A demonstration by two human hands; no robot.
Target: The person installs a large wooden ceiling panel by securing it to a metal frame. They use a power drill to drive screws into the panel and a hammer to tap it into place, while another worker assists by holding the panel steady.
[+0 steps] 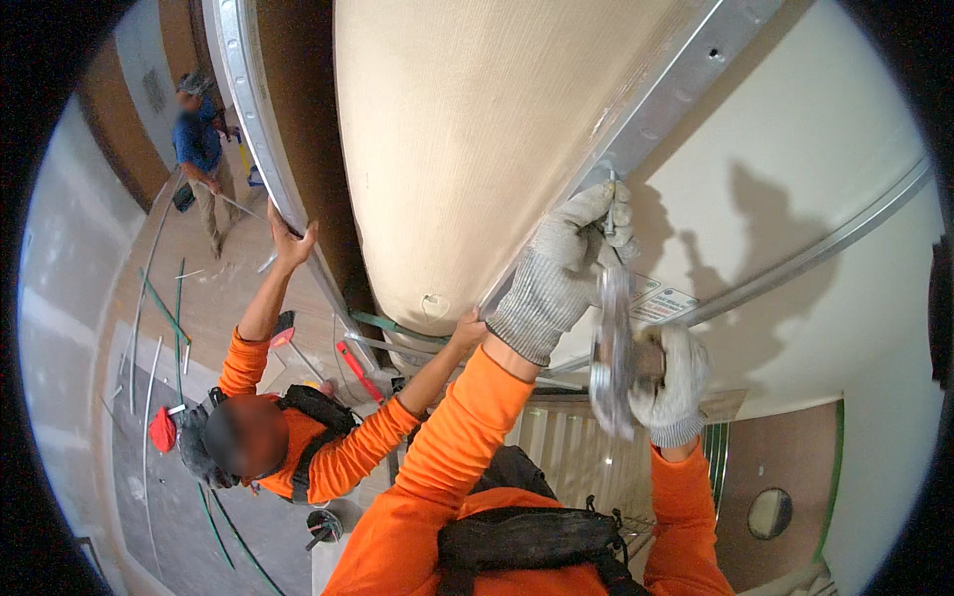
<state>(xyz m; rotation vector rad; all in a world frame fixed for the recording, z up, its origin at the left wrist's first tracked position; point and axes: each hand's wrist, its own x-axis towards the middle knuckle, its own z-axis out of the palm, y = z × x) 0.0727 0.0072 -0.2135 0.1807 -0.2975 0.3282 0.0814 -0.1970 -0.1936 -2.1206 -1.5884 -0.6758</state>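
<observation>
My left hand [568,243], in a pale knitted work glove, reaches up and pinches a thin nail-like metal pin [612,204]. The pin's upper end meets the face of a galvanized metal channel [656,114] that runs slantwise along the pale wall. Gripped in my gloved right hand [680,382] is a hammer [613,353]; motion smears its head, which is just below the left hand. A co-worker in orange [328,437] has one hand [290,243] on an upright metal stud [248,109] and the other [467,328] by the channel's lower end.
A large cream curved panel [477,139] stands between stud and channel. Another metal track [815,253] crosses the right wall. Behind, a second person in blue [199,139] stands amid long strips [149,417] on the floor. A red level-like bar [360,371] and a bucket [324,524] are near the co-worker.
</observation>
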